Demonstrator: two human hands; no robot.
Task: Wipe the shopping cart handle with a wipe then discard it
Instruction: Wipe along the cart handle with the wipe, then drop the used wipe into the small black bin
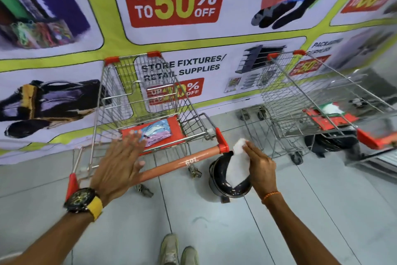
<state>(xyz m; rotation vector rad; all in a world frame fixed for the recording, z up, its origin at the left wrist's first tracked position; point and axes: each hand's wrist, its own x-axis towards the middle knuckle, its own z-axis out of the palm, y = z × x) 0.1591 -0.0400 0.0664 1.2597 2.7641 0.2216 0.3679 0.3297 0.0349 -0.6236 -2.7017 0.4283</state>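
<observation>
Shoes (178, 249) at bottom edge, on pale floor tiles. Left hand (120, 164) spread flat, fingers splayed, hovering over the left end of the orange cart handle (182, 162); contact with the bar unclear. Wristwatch (82, 200) on that wrist. Right hand (261, 168) pinches a white wipe (238, 164), which hangs limp directly above the open black bin (227, 187) beside the cart's right corner. Wipe pack (155, 131) lies on the red child-seat flap (171, 133). Second cart (311, 97) stands to the right.

Judgement: wipe is light, soft, probably damp, so it may cling to fingers; hold by the upper edge, release low over the bin. Discard step looks imminent.
</observation>
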